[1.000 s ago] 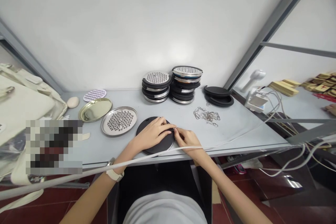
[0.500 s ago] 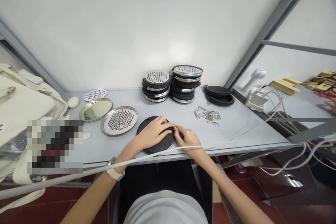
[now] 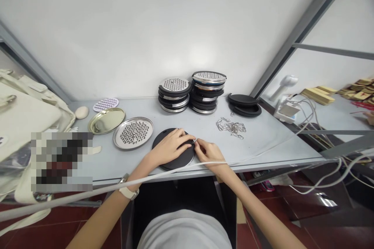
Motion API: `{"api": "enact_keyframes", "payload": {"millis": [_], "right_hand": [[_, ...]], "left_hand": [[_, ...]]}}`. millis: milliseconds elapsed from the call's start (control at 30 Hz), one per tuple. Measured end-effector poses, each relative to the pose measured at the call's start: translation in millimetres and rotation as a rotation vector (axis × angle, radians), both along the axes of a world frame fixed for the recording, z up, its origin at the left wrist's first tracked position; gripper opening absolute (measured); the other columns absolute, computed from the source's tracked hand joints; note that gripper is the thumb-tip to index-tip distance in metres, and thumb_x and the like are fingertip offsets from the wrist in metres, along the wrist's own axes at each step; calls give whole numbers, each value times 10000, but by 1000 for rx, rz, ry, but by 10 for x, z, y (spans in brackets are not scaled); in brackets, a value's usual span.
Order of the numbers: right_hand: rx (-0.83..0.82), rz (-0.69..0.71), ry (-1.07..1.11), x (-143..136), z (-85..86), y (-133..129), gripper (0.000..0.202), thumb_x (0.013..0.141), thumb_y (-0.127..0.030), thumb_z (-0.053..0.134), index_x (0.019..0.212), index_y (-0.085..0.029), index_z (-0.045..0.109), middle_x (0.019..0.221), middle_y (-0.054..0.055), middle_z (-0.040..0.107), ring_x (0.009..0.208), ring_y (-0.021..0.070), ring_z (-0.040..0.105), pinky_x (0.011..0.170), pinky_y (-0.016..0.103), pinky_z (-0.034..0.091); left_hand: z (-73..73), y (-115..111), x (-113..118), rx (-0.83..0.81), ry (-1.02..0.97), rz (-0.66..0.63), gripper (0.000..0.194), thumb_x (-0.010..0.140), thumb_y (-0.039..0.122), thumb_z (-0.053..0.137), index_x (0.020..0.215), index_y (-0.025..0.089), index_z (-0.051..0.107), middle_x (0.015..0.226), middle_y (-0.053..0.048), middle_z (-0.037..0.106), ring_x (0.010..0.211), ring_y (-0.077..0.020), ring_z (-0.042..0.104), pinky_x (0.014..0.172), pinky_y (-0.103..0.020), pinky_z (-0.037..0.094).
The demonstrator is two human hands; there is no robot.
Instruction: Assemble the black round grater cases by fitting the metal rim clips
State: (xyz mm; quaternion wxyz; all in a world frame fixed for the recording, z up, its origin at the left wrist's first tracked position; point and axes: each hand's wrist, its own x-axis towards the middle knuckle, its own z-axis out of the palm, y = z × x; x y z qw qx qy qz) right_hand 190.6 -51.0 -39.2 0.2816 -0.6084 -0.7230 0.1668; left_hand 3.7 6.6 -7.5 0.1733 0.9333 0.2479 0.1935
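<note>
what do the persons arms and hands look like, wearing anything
Both forearms are bare, with no sleeves, gloves or rings that can be made out. The left hand has a cream-strapped wristwatch with a metal case on its wrist. The right hand and its wrist carry nothing.

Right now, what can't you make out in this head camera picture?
- Round black disc: the left hand lies on it and hides most of its top.
- Small metal piece at the disc's rim: pinched under the right hand, too small to identify.
- Pile of small silver metal clips: too small to count.
- Pixelated patch: what lies behind is blurred out.
- Cream fabric bag: cut off by the left edge.
</note>
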Motion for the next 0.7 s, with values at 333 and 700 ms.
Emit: {"api": "enact_keyframes", "payload": {"millis": [333,700], "right_hand": [[19,1,-2,-3,-45,3,347,965,-322,316,786,-195,585,568,-5,558,467,129,465,517,232,293],[29,3,3,-7,-72,10,362,972,-338,308,803,-187,590,588,12,574,476,133,475,527,234,303]], "left_hand": [[13,-8,-4,5,2,1,274,975,261,434,1216,229,559,987,-56,519,968,-201,510,885,-333,428],[22,-13,-2,9,6,7,239,974,261,437,1183,217,545,1010,-54,523,979,-202,509,902,-339,421]]}}
